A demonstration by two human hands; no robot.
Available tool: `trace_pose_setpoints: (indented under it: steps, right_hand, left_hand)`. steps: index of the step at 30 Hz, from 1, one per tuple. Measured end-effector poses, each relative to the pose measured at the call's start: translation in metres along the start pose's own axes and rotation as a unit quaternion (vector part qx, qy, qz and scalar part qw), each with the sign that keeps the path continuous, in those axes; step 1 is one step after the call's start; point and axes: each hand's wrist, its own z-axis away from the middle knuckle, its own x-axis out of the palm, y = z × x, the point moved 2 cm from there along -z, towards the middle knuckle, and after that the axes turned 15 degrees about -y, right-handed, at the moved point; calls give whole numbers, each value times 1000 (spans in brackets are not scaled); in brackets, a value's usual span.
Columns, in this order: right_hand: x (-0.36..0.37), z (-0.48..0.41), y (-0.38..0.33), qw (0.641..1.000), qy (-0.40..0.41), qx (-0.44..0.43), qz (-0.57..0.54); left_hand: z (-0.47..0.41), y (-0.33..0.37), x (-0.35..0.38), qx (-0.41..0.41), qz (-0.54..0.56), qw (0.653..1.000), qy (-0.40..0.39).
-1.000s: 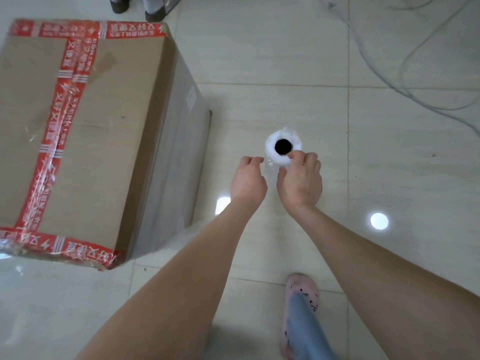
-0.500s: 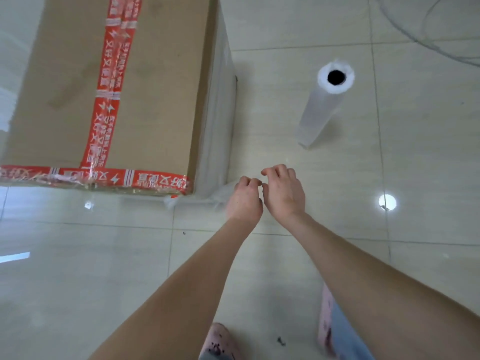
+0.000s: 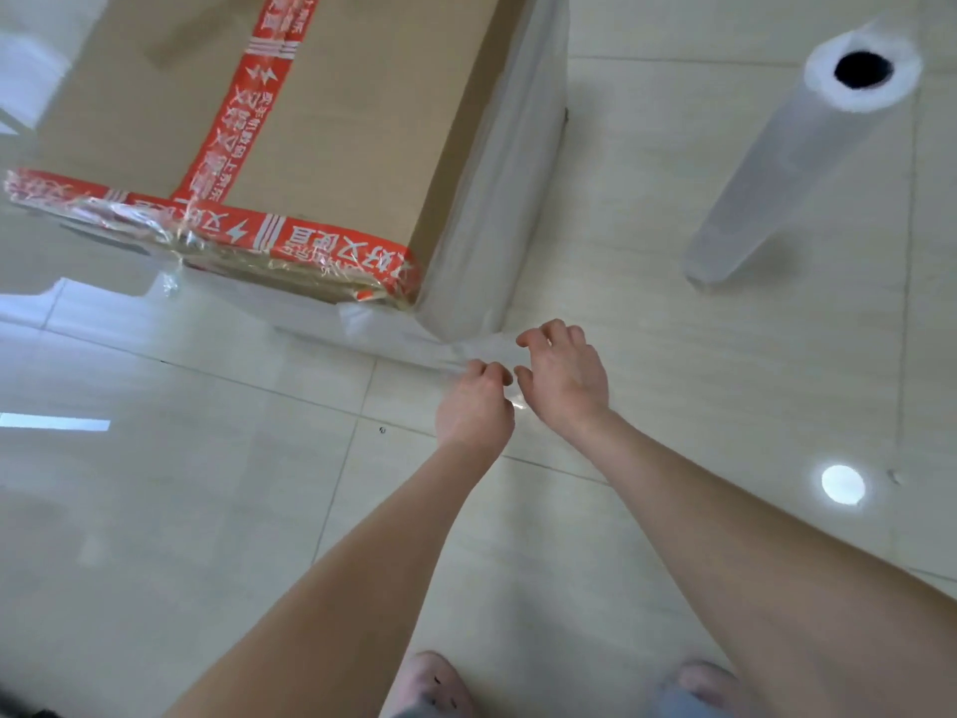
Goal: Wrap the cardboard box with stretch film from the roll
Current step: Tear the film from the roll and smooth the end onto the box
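Cardboard box (image 3: 336, 121) sits on the tiled floor (image 3: 181, 484), red tape (image 3: 243, 132) across its top and clear film clinging to its sides. From the box's near corner a twisted tail of film (image 3: 481, 352) runs out to the left hand (image 3: 474, 406), whose grip pinches it with curled fingers. The right hand (image 3: 564, 380) hovers just beside, its grip half curled over the tail; can't tell whether it holds. The roll (image 3: 792, 163) stands upright, well apart from the box's right side.
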Motion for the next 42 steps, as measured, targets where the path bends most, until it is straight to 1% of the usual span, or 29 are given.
trace_pose_setpoints:
  steps: [3,10,13,16,18,20,23,25,26,27,28,29,30,32,33,35,37,40,42]
  right_hand:
    - [20,-24,5,999,17,-29,16]
    - [22,-72,5,983,120,-139,22]
    - [19,-84,5,975,153,-157,25]
    - [17,-89,-1,968,181,-173,9]
    - [19,-87,-5,964,196,-181,-11]
    - [21,-82,-8,960,199,-189,-55]
    - [14,-72,-4,955,184,-176,-151]
    - [1,-64,-4,955,184,-170,-156]
    - [-5,-60,-5,957,182,-174,-146]
    - [-8,-57,-7,959,171,-181,-137]
    - [-7,-53,-12,963,146,-185,-132]
    - [-4,-50,-18,970,109,-181,-124]
    - [2,-48,-24,978,73,-168,-102]
    - [16,-45,-32,991,37,-123,-25]
    - [20,-44,-35,994,44,-100,16]
    - [19,-43,-38,991,84,-76,68]
    - [13,-44,-34,990,106,-74,61]
    - [5,-40,-26,987,115,-105,28]
    - [-2,-36,-22,981,136,-133,26]
  left_hand:
    - [-17,-17,11,23,-15,999,32]
    - [-37,-62,13,86,-61,984,141]
    - [-34,-76,13,115,-82,974,176]
    - [-33,-91,8,111,-106,964,219]
    - [-29,-94,4,137,-133,955,225]
    - [-23,-88,4,210,-172,938,218]
    - [-9,-64,11,304,-221,912,166]
    - [3,-48,17,354,-290,874,163]
    - [11,-44,18,363,-332,854,170]
    - [17,-43,17,358,-363,841,182]
    - [23,-46,13,343,-371,839,205]
    - [27,-51,7,317,-346,852,232]
    - [29,-58,0,282,-296,875,259]
    - [28,-76,-16,165,-180,924,295]
    - [25,-84,-22,109,-144,937,298]
    - [21,-95,-27,48,-117,950,285]
    - [16,-98,-32,36,-121,950,285]
    - [12,-92,-42,62,-218,921,317]
    - [9,-84,-45,82,-253,909,322]
